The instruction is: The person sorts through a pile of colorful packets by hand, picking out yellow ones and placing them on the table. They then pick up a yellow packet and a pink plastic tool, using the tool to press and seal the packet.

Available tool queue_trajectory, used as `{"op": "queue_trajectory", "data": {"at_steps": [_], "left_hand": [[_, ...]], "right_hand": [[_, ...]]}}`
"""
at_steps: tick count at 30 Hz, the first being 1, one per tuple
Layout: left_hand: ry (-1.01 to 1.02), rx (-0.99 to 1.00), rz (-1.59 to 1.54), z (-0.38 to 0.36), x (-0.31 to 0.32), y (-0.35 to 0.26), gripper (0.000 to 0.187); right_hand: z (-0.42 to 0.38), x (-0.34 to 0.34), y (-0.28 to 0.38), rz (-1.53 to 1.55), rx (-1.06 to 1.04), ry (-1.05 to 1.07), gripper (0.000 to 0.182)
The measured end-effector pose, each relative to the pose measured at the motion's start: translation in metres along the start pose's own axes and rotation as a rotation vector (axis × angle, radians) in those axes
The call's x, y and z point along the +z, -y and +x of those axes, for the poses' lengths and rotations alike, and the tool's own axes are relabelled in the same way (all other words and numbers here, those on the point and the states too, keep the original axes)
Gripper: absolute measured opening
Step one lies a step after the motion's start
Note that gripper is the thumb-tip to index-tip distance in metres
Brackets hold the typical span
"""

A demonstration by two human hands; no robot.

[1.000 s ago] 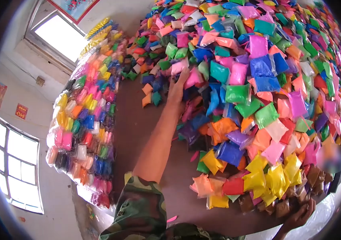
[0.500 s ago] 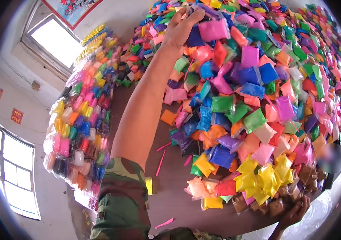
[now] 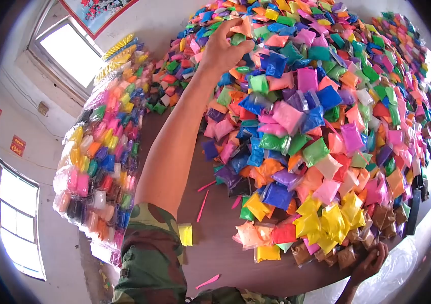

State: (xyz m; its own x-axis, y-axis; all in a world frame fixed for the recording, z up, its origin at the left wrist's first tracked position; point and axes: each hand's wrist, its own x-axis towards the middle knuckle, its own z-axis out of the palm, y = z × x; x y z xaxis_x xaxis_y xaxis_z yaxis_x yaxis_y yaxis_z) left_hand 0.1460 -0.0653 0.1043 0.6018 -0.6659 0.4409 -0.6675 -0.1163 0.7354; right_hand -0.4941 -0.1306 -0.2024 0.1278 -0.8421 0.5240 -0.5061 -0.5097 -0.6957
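Observation:
My left hand [image 3: 227, 48] reaches to the upper part of a large heap of colored packets [image 3: 304, 101], its thumb and fingers apart and nothing clearly held. Beside its fingertips is a peach packet [image 3: 246, 26]. A pink packet [image 3: 287, 117] and a light green one [image 3: 259, 84] lie on the heap below. At the lower right, my right hand [image 3: 371, 262] has curled fingers beside brown packets [image 3: 347, 257]; what they grip is hidden. Yellow packets [image 3: 321, 225] are close by.
Packed bags of colored pieces [image 3: 99, 167] are stacked on the left. On the brown table [image 3: 215, 263] lie pink plastic tools [image 3: 208, 281] and a yellow packet [image 3: 185, 234]. Clear plastic [image 3: 395, 268] hangs at the lower right. Windows and a wall picture are on the left.
My left hand has opened and shifted slightly down. The purple and pink packets at its fingers are gone from there, and different packets lie on top of the heap. My right hand has barely moved.

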Motion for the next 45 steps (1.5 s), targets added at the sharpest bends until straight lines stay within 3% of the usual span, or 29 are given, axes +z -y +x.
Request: {"op": "queue_trajectory", "data": {"at_steps": [8, 11, 14, 17, 19, 21, 23, 25, 27, 31, 33, 35, 38, 39, 41, 43, 45], "left_hand": [[0.127, -0.083, -0.006, -0.017, -0.016, 0.01, 0.058], [0.211, -0.253, -0.113, -0.017, -0.028, 0.029, 0.052], [0.187, -0.214, -0.287, -0.027, -0.038, 0.037, 0.045], [-0.001, -0.332, -0.24, -0.052, -0.054, 0.04, 0.043], [-0.128, -0.397, -0.255, -0.072, -0.074, 0.088, 0.044], [-0.187, -0.584, -0.066, -0.098, -0.102, 0.149, 0.045], [-0.195, -0.743, 0.17, -0.138, -0.122, 0.176, 0.057], [-0.234, -0.604, 0.584, -0.179, -0.137, 0.221, 0.069], [-0.254, -0.624, 0.712, -0.212, -0.138, 0.246, 0.069], [-0.221, -0.547, 0.754, -0.23, -0.12, 0.242, 0.06], [-0.098, -0.617, 0.569, -0.211, -0.094, 0.24, 0.056], [-0.008, -0.478, 0.526, -0.205, -0.065, 0.191, 0.057], [-0.039, -0.366, 0.222, -0.2, -0.044, 0.17, 0.054], [-0.083, -0.304, 0.245, -0.202, -0.049, 0.167, 0.055], [-0.03, -0.622, 0.313, -0.214, -0.072, 0.134, 0.065], [-0.126, -0.363, 0.963, -0.257, -0.098, 0.185, 0.064], [0.016, -0.651, 0.964, -0.28, -0.107, 0.133, 0.061]], "right_hand": [[0.008, 0.004, 0.016, -0.085, -0.11, -0.03, 0.025], [0.006, 0.005, 0.012, -0.057, -0.072, -0.025, 0.024], [0.005, 0.004, 0.012, -0.052, -0.051, -0.021, 0.023], [0.007, 0.004, 0.013, -0.081, -0.059, -0.013, 0.023], [0.005, 0.003, 0.007, -0.087, -0.033, -0.004, 0.023], [0.006, 0.003, 0.009, -0.101, -0.038, 0.001, 0.024], [0.006, 0.002, 0.01, -0.125, -0.047, 0.007, 0.025], [0.007, 0.001, 0.009, -0.161, -0.064, 0.008, 0.026], [0.006, 0.002, 0.006, -0.142, -0.057, 0.009, 0.023], [0.008, 0.001, 0.009, -0.131, -0.066, 0.013, 0.021], [0.007, 0.003, 0.009, -0.075, -0.048, 0.014, 0.021], [0.008, 0.003, 0.011, -0.064, -0.044, 0.018, 0.021], [0.009, 0.005, 0.015, -0.088, -0.058, 0.014, 0.021], [0.008, 0.006, 0.016, -0.08, -0.066, 0.008, 0.02], [0.012, 0.006, 0.027, -0.093, -0.111, -0.004, 0.019], [0.012, 0.009, 0.032, -0.023, -0.076, -0.019, 0.019], [0.01, 0.009, 0.033, 0.013, -0.018, -0.02, 0.018]]}}
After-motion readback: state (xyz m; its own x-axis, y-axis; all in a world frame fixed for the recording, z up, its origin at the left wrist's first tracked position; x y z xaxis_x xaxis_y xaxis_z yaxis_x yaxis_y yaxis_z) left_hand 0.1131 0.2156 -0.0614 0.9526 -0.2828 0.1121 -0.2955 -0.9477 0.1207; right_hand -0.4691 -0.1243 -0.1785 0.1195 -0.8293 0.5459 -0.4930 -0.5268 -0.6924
